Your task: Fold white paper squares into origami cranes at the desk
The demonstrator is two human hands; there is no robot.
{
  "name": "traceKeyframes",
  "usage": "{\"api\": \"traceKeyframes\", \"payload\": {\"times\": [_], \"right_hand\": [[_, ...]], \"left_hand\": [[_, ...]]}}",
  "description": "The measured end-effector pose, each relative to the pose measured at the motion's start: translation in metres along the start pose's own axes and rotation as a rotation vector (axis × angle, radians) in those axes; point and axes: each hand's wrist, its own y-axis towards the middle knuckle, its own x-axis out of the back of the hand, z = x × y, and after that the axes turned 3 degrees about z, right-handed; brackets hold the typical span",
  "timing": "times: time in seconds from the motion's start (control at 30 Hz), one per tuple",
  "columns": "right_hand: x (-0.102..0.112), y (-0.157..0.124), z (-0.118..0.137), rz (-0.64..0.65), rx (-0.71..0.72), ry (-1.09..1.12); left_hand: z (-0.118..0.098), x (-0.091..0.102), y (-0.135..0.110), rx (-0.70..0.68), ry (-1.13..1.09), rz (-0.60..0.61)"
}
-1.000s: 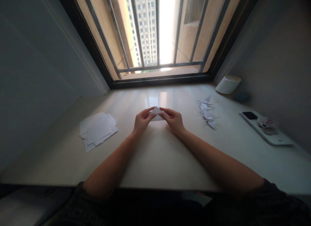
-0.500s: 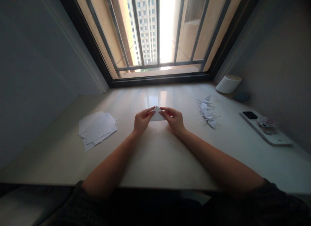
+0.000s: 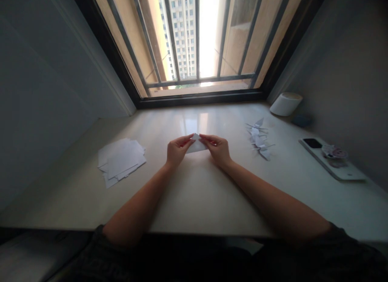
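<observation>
A small folded sheet of white paper (image 3: 197, 146) is held between my two hands over the middle of the white ledge (image 3: 194, 201). It shows as a triangle with its point toward the window. My left hand (image 3: 178, 150) pinches its left slanted edge near the point, thumb on the near side. On the opposite edge, my right hand (image 3: 218, 148) grips the paper the same way, thumb and fingers closed. The fingers hide both sides of the paper, so its layers cannot be made out.
A loose stack of white paper sheets (image 3: 123, 160) lies at left. Several folded paper cranes (image 3: 259, 141) stand in a row at right. Farther right are a phone (image 3: 330, 160) with a round ornament on its back and a white cylindrical object (image 3: 285, 104). A barred window (image 3: 197, 99) closes the far side.
The folded paper has tilted slightly, its right end a little higher than the left. Both hands keep their pinch and have barely moved.
</observation>
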Motion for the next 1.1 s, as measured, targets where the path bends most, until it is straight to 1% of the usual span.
{"api": "traceKeyframes", "payload": {"times": [0.17, 0.27, 0.37, 0.53, 0.63, 0.7, 0.77, 0.83, 0.87, 0.9, 0.97, 1.03, 1.1], "right_hand": [[0.0, -0.001, 0.001, 0.011, 0.01, -0.026], [0.0, -0.001, 0.002, 0.026, 0.014, -0.015], [0.001, -0.002, 0.002, 0.048, 0.041, -0.04], [0.003, -0.004, 0.003, 0.092, 0.078, -0.162], [0.004, -0.003, 0.007, 0.082, 0.062, -0.197], [0.004, -0.001, 0.009, 0.024, 0.049, -0.187], [0.004, 0.002, 0.01, -0.069, 0.021, -0.12], [0.003, 0.005, 0.009, -0.121, -0.052, -0.011], [0.002, 0.006, 0.008, -0.104, -0.102, 0.043], [0.001, 0.006, 0.008, -0.062, -0.151, 0.088], [-0.001, 0.005, 0.008, 0.049, -0.219, 0.14], [-0.005, 0.003, 0.009, 0.128, -0.24, 0.179], [-0.008, -0.001, 0.01, 0.148, -0.242, 0.245]], "left_hand": [[0.003, 0.0, 0.001, -0.017, -0.009, -0.001], [0.003, 0.003, 0.003, -0.007, 0.012, 0.023], [0.003, 0.006, 0.005, 0.064, -0.014, 0.067], [0.002, 0.01, 0.006, 0.208, -0.042, 0.122], [0.001, 0.012, 0.007, 0.244, -0.036, 0.15], [0.0, 0.013, 0.008, 0.23, -0.063, 0.118], [-0.002, 0.013, 0.01, 0.212, -0.095, 0.029], [-0.003, 0.01, 0.01, 0.205, -0.123, -0.072], [-0.003, 0.008, 0.009, 0.2, -0.14, -0.11], [-0.004, 0.006, 0.008, 0.188, -0.161, -0.134], [-0.005, -0.001, 0.004, 0.144, -0.202, -0.138], [-0.006, -0.007, -0.001, 0.081, -0.251, -0.094], [-0.007, -0.012, -0.005, 0.041, -0.288, -0.043]]}}
